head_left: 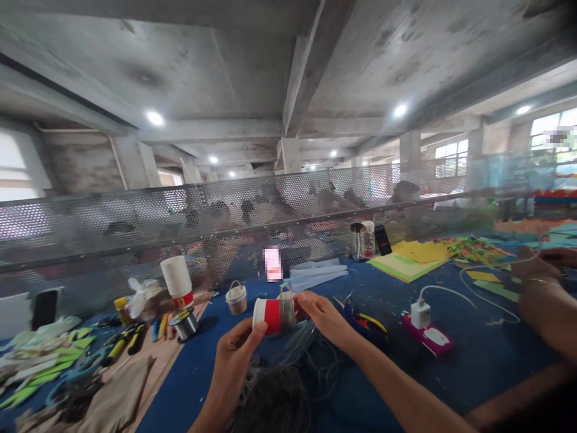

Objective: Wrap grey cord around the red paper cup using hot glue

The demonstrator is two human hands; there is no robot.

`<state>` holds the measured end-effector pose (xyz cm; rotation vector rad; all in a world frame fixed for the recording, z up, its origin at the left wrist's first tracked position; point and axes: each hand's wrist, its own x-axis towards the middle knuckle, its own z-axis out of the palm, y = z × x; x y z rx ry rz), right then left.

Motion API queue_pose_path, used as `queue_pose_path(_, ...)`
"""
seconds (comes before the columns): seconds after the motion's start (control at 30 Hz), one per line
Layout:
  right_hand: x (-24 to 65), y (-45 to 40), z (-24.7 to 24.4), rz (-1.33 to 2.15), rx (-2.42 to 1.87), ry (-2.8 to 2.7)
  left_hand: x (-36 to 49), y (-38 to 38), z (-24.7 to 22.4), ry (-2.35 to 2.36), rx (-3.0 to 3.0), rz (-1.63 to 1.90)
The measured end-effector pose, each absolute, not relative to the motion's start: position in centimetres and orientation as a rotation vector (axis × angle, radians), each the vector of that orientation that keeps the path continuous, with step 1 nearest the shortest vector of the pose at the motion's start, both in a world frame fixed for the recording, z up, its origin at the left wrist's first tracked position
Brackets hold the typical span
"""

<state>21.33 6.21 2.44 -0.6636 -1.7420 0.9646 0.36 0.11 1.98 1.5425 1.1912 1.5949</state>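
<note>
A red and white paper cup (271, 316) lies on its side between my hands, its far part wrapped in grey string. My left hand (238, 346) grips the cup's white end, thumb on top. At the wrapped end, my right hand (318, 310) has its fingers pinched together beside the string; what they hold is too small to make out. Grey strands (274, 391) hang below the cup and pile up near me. Just behind my left hand stands a small wrapped bucket with a loop handle (237, 299).
Stacked paper cups (175, 276), a wire spool (184, 325), pliers (136, 338) and scissors (72, 379) are at left. A purple power strip (430, 337) and coloured sheets (412, 258) lie at right. Another person's arm (550, 313) rests at far right. A perforated metal screen (180, 228) stands behind.
</note>
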Motion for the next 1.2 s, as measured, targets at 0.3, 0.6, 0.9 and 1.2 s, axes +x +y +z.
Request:
queue_pose_path(0.3,21.2,5.0,2.6,0.912,-0.644,-1.817,0.3,0.4,1.6,1.08,1.48,1.58)
queue_pose_path(0.6,21.1,3.6,3.4,0.764,-0.59,-1.904,0.6,0.5,2.1,0.961,1.249,1.617)
queue_pose_path(0.9,21.3,5.4,2.7,1.06,-0.558,-1.735,0.7,0.2,2.1,0.963,1.312,1.552)
queue_pose_path(1.2,21.4,6.6,2.3,1.02,-0.762,-1.776,0.8,-0.1,2.2,0.995,1.369,1.542)
